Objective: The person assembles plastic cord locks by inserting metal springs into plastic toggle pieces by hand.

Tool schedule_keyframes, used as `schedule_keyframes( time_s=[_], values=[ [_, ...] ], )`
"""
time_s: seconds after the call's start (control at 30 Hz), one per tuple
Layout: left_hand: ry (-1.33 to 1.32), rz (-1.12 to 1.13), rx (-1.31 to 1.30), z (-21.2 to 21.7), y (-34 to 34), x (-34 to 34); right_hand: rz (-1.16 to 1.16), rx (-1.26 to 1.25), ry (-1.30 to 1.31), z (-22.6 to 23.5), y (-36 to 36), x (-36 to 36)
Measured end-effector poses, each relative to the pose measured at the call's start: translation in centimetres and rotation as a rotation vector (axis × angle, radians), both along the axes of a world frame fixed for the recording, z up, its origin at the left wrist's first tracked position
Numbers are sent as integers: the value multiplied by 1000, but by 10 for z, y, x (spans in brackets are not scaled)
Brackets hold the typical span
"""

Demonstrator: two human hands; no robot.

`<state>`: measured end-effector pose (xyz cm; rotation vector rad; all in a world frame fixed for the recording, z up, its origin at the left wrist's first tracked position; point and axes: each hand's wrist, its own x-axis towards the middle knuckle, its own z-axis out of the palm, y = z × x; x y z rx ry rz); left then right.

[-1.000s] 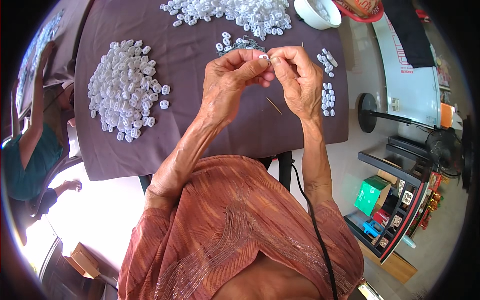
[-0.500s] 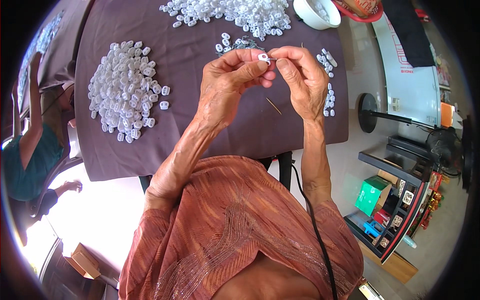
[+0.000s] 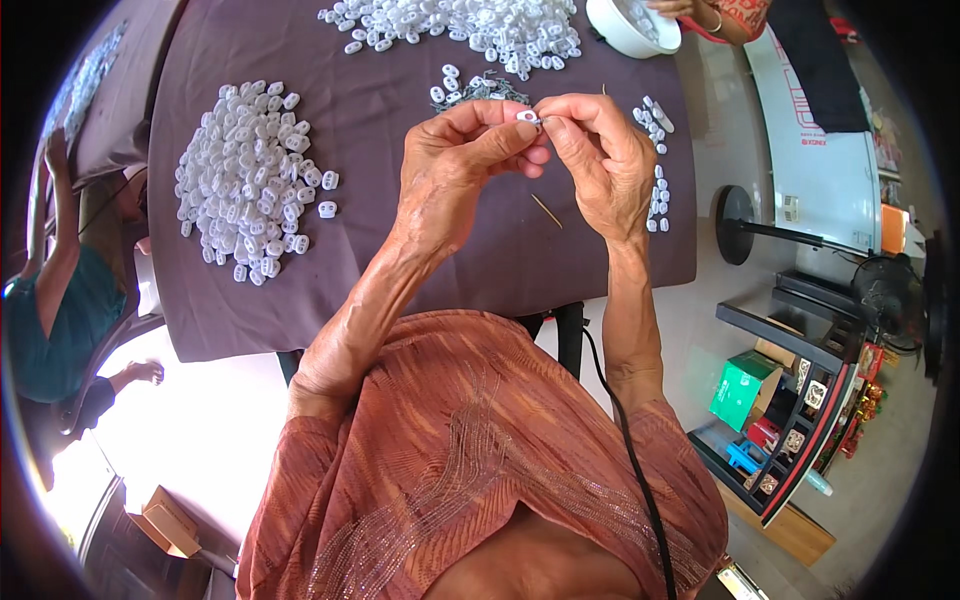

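My left hand (image 3: 445, 170) pinches a small white plastic two-hole piece, which looks like a cord lock part (image 3: 526, 117), between thumb and fingers above the table. My right hand (image 3: 608, 165) meets it from the right, with thumb and forefinger closed at the piece's end on a small metal spring (image 3: 541, 122). Most of that spring is hidden by the fingertips. Just beyond my hands lies a heap of small grey springs (image 3: 487, 88) with a few white pieces beside it. A thin brass-coloured stick (image 3: 547, 210) rests on the cloth below my fingers.
Large heaps of white pieces lie at the left (image 3: 245, 185) and far side (image 3: 490, 30) of the brown tablecloth (image 3: 400, 290). More pieces (image 3: 658, 190) line its right edge. Another person's hand (image 3: 680, 8) is at a white bowl (image 3: 610, 28). A second person (image 3: 75, 290) sits left.
My right fingertips have moved left, against the white piece, and less of the spring shows. Another person's hand and red sleeve have come in at the white bowl.
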<state>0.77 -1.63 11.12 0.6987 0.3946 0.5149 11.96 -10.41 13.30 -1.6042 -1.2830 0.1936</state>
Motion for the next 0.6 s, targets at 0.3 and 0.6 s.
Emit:
schedule_keyframes(
  time_s=[0.3, 0.6],
  values=[
    [-6, 19, -22, -4, -1, 2, -51, -10, -32, -5, 0, -4],
    [-105, -258, -156, -8, 10, 0, 108, -14, 139, 3, -3, 11]
  ],
)
